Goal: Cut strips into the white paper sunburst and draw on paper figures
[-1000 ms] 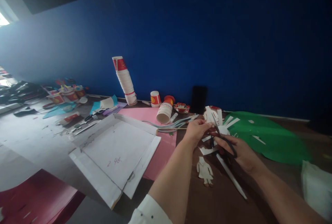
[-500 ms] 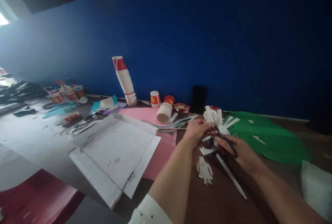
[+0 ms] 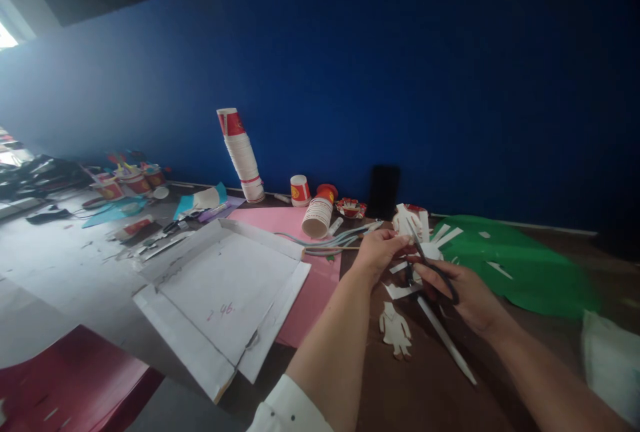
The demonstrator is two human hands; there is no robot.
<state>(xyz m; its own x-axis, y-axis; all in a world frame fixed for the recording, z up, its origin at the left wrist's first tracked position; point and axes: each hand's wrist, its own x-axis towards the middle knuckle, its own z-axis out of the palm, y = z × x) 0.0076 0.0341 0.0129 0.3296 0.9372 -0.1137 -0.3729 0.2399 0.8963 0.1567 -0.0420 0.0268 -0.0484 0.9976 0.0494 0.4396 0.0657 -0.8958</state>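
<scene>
My left hand (image 3: 383,250) pinching white paper figure (image 3: 404,220) near its bottom, long axis running away from me. Right hand (image 3: 467,292) gripping black-handled scissors (image 3: 417,240), blades slanting up-left across figure. Left's nearer; can't tell if blades touch paper, tbh.

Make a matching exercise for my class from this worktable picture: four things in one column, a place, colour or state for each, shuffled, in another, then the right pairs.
Things:
1. scissors
2. shallow box
3. tall stack of cups
4. sheet partly under the box

Descriptions:
A. pink
B. standing in front of the blue wall
C. held in the right hand
D. white, with red writing inside

Pairs: 1-C, 2-D, 3-B, 4-A
</scene>
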